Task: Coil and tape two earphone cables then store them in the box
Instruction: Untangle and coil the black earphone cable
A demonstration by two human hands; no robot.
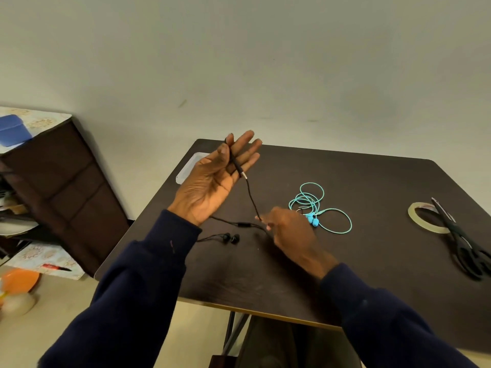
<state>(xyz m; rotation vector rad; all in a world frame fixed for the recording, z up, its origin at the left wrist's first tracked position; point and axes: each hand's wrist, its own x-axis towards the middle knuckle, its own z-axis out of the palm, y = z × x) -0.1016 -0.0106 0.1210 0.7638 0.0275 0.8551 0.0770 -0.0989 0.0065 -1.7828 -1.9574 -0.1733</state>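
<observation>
My left hand is raised above the dark table, palm up with fingers straight, and its thumb pins the plug end of the black earphone cable against the fingers. The cable runs down to my right hand, which pinches it just above the table. The black earbuds lie on the table below my left wrist. The turquoise earphones lie loosely tangled to the right of my right hand. A clear plastic box sits at the table's far left corner, partly hidden behind my left hand.
A roll of clear tape and black scissors lie at the table's right side. A dark cabinet with a blue object on top stands to the left. An orange bowl sits on the floor.
</observation>
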